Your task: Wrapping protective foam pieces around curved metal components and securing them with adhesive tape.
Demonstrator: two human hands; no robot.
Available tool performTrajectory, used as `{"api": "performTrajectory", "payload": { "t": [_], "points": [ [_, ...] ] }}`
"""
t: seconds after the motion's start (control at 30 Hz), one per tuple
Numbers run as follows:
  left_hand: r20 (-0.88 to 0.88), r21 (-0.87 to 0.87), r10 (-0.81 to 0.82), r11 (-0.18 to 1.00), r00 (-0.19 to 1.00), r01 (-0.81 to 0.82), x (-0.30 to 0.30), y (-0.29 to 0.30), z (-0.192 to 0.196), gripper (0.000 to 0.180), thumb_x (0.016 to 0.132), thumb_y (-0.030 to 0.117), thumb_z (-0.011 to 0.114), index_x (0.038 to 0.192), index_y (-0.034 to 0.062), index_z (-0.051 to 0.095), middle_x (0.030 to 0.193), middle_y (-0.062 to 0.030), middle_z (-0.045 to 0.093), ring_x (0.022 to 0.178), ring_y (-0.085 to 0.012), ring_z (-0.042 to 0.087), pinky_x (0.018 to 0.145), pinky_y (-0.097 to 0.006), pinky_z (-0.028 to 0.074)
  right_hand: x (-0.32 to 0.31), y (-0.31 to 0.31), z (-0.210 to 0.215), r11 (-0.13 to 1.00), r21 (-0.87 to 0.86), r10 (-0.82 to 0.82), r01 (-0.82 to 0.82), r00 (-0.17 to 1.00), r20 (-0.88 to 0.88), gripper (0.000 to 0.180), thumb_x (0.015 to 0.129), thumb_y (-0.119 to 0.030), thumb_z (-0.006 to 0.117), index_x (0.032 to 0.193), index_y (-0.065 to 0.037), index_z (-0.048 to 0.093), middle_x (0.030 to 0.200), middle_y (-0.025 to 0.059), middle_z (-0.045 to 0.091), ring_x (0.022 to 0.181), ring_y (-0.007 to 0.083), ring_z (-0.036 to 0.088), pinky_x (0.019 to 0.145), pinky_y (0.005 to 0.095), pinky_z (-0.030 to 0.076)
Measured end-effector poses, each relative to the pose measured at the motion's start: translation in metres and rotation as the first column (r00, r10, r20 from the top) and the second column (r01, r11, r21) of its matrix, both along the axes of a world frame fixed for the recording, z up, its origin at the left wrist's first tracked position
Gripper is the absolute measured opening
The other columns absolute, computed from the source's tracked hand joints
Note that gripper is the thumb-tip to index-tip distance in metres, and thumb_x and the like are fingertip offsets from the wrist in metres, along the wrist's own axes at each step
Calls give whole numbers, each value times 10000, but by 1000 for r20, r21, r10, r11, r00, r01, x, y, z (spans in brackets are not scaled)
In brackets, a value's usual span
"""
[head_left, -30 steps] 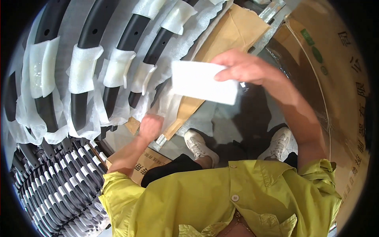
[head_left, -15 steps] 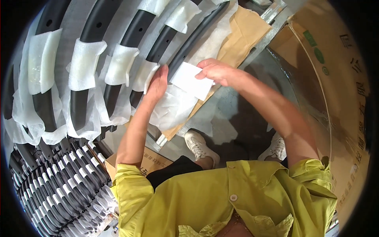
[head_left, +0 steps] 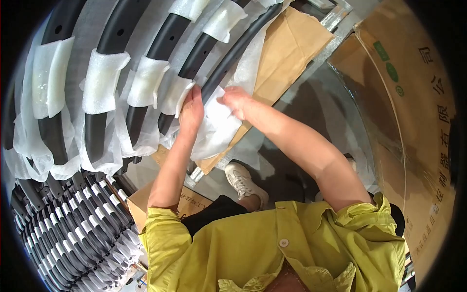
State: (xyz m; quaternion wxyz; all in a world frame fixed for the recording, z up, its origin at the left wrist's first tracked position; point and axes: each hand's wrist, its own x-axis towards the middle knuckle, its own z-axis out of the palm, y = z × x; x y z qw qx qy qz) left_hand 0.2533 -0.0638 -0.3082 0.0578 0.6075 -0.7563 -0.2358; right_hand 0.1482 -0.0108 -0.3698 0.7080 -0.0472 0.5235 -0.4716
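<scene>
My right hand (head_left: 237, 101) pinches a white foam sheet (head_left: 217, 108), which lies against the lower part of a dark curved bar (head_left: 231, 57). Beside it my left hand (head_left: 191, 109) is seen edge-on, its fingers stretched out between that bar and the foam wrap (head_left: 176, 96) of the neighbouring bar. The thumb and palm side of the left hand are partly hidden. Further left, several similar dark bars (head_left: 120, 30) lie in a row, each with white foam wraps around it and thin translucent sheeting between them.
Brown cardboard (head_left: 292, 46) lies under the nearest bar, over a metal frame (head_left: 335, 18). A large cardboard box (head_left: 423, 160) stands at the right. Many more foam-banded bars (head_left: 73, 233) are stacked at lower left, beside another carton (head_left: 192, 202).
My right hand has moved left with the foam sheet, bringing it against the nearest dark bar. My left hand has shifted slightly down and left.
</scene>
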Motion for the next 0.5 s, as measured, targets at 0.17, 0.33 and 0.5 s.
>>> {"api": "performTrajectory", "payload": {
  "t": [0.17,0.33,0.5],
  "points": [
    [-119,-218,-229,955,966,200,26,19,-4,308,860,211,419,1079,16,514,1045,-171,543,976,-312,504,844,-344,376,1,41,6,988,-51,150,-142,969,194,227,718,6,582,937,33,531,854,136,591,761,235,603,602,312,519],
    [-182,-357,-286,911,941,208,23,24,1,247,837,143,480,1046,30,545,963,-158,577,890,-300,549,766,-335,425,-16,53,18,960,-51,279,-276,958,72,199,747,-60,596,883,71,532,781,169,600,656,236,619,539,292,516],
    [-64,-452,-271,866,960,214,27,23,7,192,818,97,504,985,29,569,898,-133,601,779,-285,583,685,-326,457,-12,45,20,963,-97,257,-251,965,49,218,756,-119,614,849,62,535,738,160,596,625,225,611,531,283,513]
  ]
}}
